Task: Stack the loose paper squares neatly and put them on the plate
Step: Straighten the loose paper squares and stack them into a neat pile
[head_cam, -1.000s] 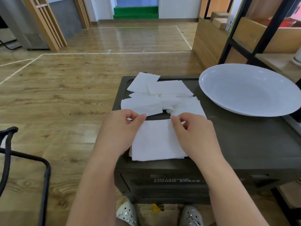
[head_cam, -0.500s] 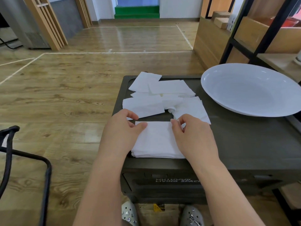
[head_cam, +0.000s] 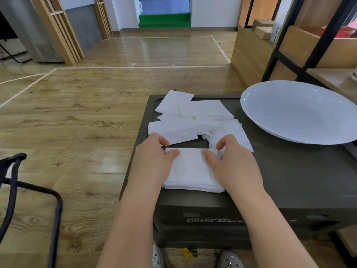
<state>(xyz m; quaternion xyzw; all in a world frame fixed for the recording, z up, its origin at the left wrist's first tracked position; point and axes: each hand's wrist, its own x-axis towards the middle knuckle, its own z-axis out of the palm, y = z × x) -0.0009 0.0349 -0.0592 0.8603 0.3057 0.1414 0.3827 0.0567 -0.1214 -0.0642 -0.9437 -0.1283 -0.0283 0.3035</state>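
Observation:
A stack of white paper squares lies near the front edge of a dark box lid. My left hand presses its left side and my right hand its right side, thumbs on top and fingers at the far corners. Several loose white paper squares lie overlapping just behind the stack, some hanging over the lid's left edge. A large white plate sits bare at the right back of the lid.
The box lid stands over a wooden floor. A black metal shelf frame rises behind the plate at the right. A black chair frame is at the lower left. My shoes show below the box.
Both hands have settled the top sheet flat onto the stack and slid to its sides, squaring the edges. The loose squares and plate have not moved.

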